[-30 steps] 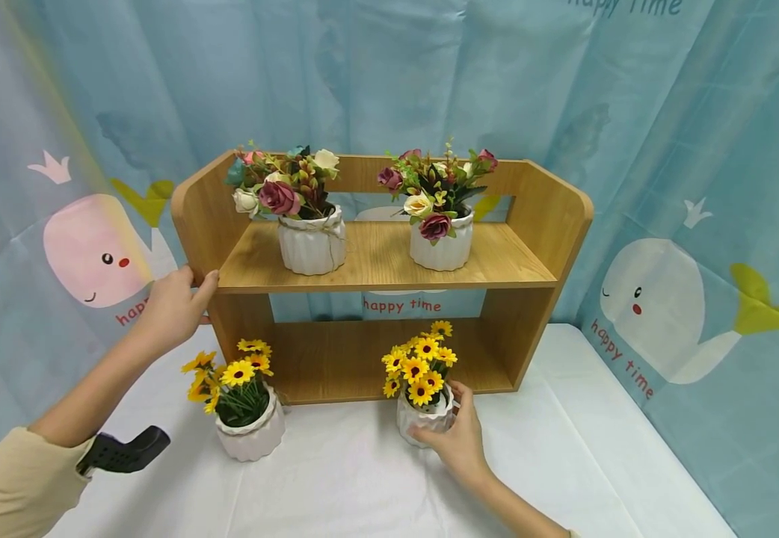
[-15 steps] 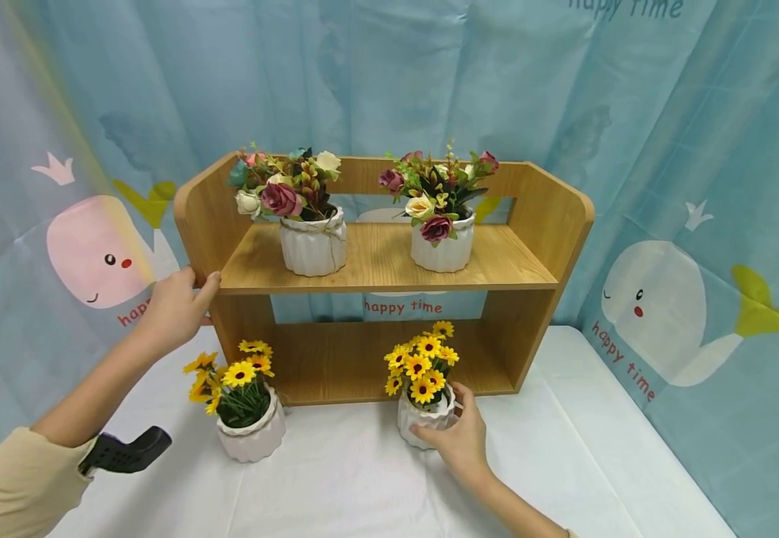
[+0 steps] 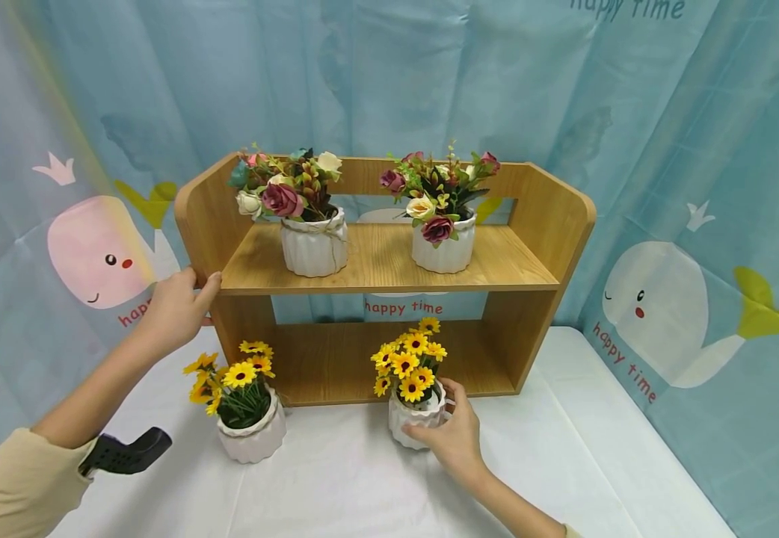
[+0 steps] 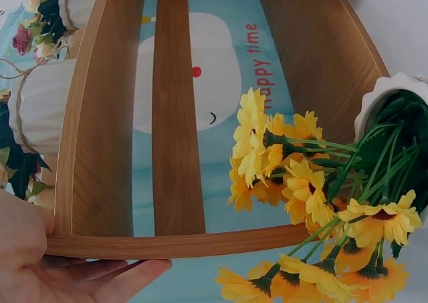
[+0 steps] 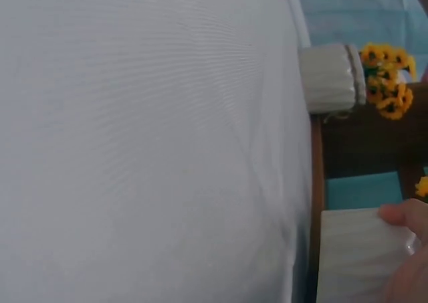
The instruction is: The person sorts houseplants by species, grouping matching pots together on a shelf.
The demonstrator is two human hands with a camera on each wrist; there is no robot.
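Observation:
My left hand (image 3: 176, 308) grips the left side panel of a two-tier wooden shelf (image 3: 389, 288); in the left wrist view its fingers (image 4: 137, 273) lie along the panel's outer face. My right hand (image 3: 458, 435) holds a white fluted flowerpot (image 3: 406, 426) of yellow sunflowers from its right side, thumb in front, in front of the lower tier. In the right wrist view, the thumb (image 5: 396, 214) overlaps the white pot wall (image 5: 351, 256). A second white sunflower pot (image 3: 255, 435) stands on the table by the shelf's left front corner, its blooms leaning left below my left hand.
Two white pots of mixed roses, the left one (image 3: 314, 246) and the right one (image 3: 443, 246), stand on the upper tier. A white cloth (image 3: 336, 486) covers the table. Blue whale-print curtains (image 3: 389, 82) hang behind and beside the shelf. A black device (image 3: 127, 452) sits at my left wrist.
My right hand has shifted slightly left with the sunflower pot, over the last half second. The left hand stays on the shelf's side panel; the other pots stay put.

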